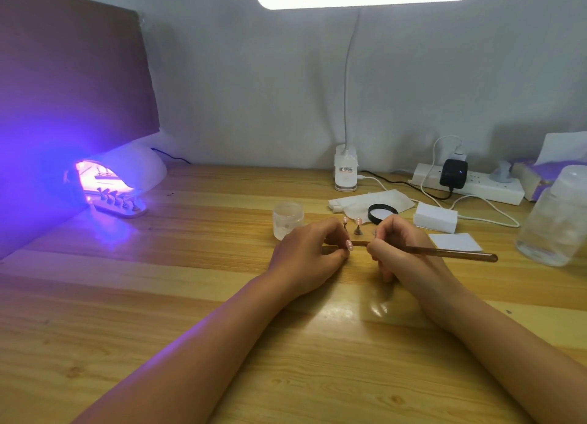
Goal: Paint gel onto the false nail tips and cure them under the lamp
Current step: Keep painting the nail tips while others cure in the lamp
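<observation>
Partway through, by the look of it: one batch curing, more tips waiting for gel.

At nine o'clock, white domed plastic curing lamp (133, 169), switched on, spilling violet light over pale varnished wooden table (190, 296) and tall brown board (70, 74) beside it. In its mouth, white strip of small stands (119, 203) with a row of tips on top, apparently curing.

Nearer centre, short frosted jar (288, 219), lidless, at eleven o'clock of left hand (309, 252). Left hand curled, pinching glossy pink false nail tip (349, 244) between thumb and fingers.

At twelve o'clock of both hands, two more pink tips on dark cone stands (358, 226), upright, unheld, probably next for painting.

Right hand (397, 249) closed round slim amber translucent brush handle (451, 253), with the working end aimed at the pinched tip. Bristles hidden behind fingers, so contact impossible to tell.

Behind, at twelve o'clock, white gooseneck desk lamp (346, 169), lit.

Further right, round black lid (382, 213) on crumpled white tissue (359, 201), then white foam block (435, 217) and flat white square pad (454, 242). At two o'clock, white power strip (482, 187). At three o'clock, blurred clear plastic bottle (556, 217).

Seemingly left to do: finishing the held tip, coating the two standing ones, then curing all three
</observation>
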Demonstrator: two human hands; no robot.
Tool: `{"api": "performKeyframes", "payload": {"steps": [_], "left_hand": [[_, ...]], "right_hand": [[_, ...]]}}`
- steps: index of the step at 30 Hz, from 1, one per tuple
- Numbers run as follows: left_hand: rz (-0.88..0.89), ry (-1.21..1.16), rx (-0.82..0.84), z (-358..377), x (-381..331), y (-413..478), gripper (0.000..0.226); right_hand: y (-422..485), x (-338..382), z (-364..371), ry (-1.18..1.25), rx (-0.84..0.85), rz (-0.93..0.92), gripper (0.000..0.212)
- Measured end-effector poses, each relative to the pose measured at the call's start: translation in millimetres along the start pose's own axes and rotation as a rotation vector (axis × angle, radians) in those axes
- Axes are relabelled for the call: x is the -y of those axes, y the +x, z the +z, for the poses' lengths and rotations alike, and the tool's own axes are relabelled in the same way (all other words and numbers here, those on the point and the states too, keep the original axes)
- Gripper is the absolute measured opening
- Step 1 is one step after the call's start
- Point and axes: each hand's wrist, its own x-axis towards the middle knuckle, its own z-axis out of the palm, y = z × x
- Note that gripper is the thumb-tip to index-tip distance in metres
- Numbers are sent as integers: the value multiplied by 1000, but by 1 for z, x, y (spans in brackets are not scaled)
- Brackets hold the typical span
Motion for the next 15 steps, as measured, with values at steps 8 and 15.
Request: {"api": "performKeyframes", "payload": {"steps": [8, 15], "left_hand": [[-12, 14, -13, 1, 1, 0, 10], [-2, 7, -5, 1, 1, 0, 13]], "right_hand": [[-1, 1, 2, -92, 33, -27, 9], [-2, 1, 0, -49, 18, -11, 7]]}}
